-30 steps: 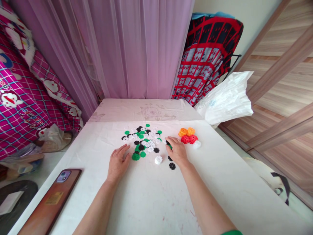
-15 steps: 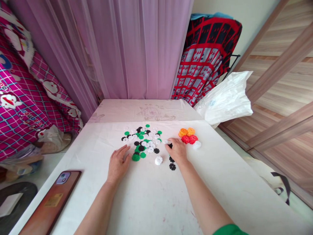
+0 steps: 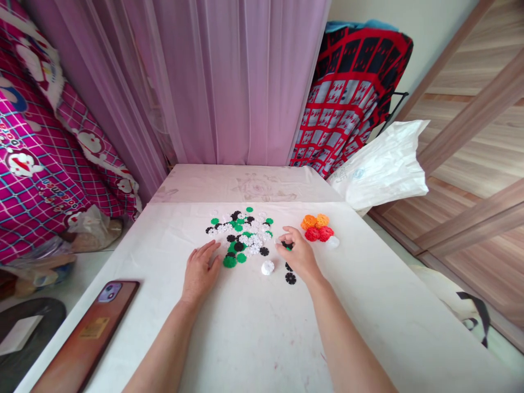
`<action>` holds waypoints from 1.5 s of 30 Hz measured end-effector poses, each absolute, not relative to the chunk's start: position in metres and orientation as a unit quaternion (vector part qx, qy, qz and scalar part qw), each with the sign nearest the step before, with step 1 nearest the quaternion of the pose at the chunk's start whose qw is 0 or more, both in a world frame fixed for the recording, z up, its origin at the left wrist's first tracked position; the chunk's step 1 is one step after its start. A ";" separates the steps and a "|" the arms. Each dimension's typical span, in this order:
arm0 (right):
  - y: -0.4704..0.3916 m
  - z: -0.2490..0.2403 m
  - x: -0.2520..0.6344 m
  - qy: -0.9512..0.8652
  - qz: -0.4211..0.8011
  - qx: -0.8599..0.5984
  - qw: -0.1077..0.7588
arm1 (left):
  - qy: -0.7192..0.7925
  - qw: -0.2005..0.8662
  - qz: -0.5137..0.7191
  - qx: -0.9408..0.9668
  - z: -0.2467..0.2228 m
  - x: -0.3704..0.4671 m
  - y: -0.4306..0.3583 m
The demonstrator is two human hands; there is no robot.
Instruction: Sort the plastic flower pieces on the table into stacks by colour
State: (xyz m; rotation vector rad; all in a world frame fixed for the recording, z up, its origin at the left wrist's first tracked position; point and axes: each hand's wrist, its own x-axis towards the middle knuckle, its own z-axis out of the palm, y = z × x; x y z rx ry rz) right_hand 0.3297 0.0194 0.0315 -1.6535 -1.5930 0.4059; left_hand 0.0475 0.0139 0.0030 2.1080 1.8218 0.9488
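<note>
My left hand lies on the white tabletop with its fingers spread, left of a scattered heap of notched plastic discs. The heap mixes white discs, black discs and green discs. My right hand hovers over a column of black discs and partly hides it. Its thumb and index finger are apart, and no disc shows clearly held; a small pale spot by the fingertips is hard to make out. Between the hands sits a small white stack of discs.
Orange discs, red discs and a whitish clear pile lie right of my right hand. A brown phone rests at the table's left edge. A white plastic bag stands beyond the right edge.
My right hand's thumb and index finger have parted; before, they were closer together at a whitish disc. The left hand stays in place. The whole view has shifted slightly.
</note>
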 end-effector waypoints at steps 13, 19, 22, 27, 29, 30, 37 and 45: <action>-0.022 0.049 0.310 -0.739 0.115 -0.590 0.303 | 0.616 0.112 0.319 0.711 0.006 0.048 0.012; -0.023 0.050 0.308 -0.739 0.122 -0.596 0.289 | 0.620 0.109 0.316 0.710 0.008 0.049 0.012; -0.024 0.051 0.308 -0.742 0.117 -0.593 0.289 | 0.621 0.112 0.315 0.709 0.008 0.049 0.012; -0.018 0.048 0.316 -0.723 0.109 -0.596 0.331 | 0.622 0.115 0.314 0.709 0.009 0.049 0.011; -0.010 0.048 0.319 -0.703 0.116 -0.614 0.340 | 0.624 0.122 0.310 0.707 0.010 0.050 0.011; -0.005 0.049 0.319 -0.695 0.121 -0.625 0.334 | 0.625 0.126 0.309 0.706 0.011 0.050 0.011; 0.030 0.076 0.293 -0.719 0.137 -0.673 0.107 | 0.621 0.130 0.314 0.706 0.007 0.049 0.013; 0.042 0.083 0.258 -0.761 0.093 -0.640 -0.059 | 0.620 0.119 0.317 0.708 0.007 0.051 0.012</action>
